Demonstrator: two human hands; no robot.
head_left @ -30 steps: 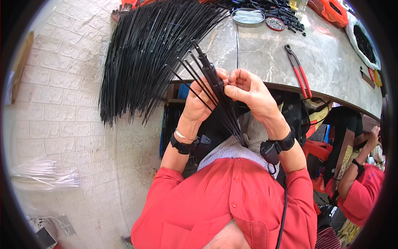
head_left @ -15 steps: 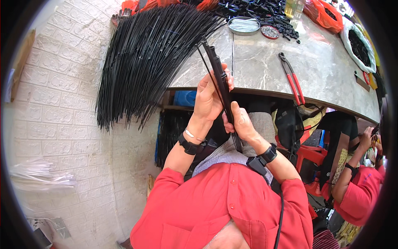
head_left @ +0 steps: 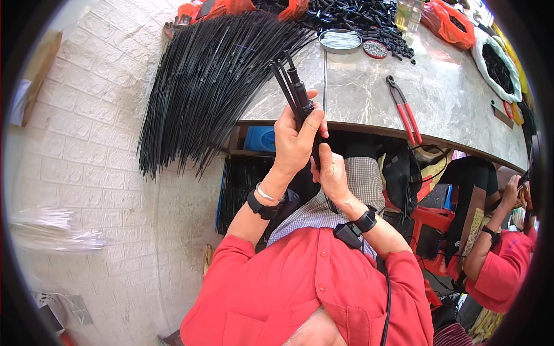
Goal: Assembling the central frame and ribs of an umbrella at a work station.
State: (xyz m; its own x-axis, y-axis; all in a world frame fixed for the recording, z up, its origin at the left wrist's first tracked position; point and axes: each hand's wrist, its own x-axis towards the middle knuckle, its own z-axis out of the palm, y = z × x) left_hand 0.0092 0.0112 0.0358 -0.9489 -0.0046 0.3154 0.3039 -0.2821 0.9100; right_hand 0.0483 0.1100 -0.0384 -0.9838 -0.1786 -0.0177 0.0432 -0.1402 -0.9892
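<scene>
A slim black bundle of rods and tubes, which looks like a folded umbrella frame [head_left: 298,87], stands tilted in front of my chest. My left hand [head_left: 296,135] is wrapped round its upper part, just under a thick dark collar, with the thumb laid across it. Lower down, my right hand [head_left: 334,173] grips the same bundle, thumb pointing up. Above the left hand the rod ends fan slightly apart. The bundle's lower end is mostly hidden behind my right hand and wrist.
Long thin black rods [head_left: 202,86] lie heaped over the left end of the grey stone-look table [head_left: 358,98]. Red-handled pliers [head_left: 405,109], a tin of white sticks [head_left: 340,40], a small red tin [head_left: 375,49] and black plastic parts [head_left: 352,14] are on it. At right sits a co-worker [head_left: 499,259].
My left hand has closed round the upper bundle, its thumb coming across the front. The rod ends at the top have spread apart. My right hand keeps its grip lower down.
</scene>
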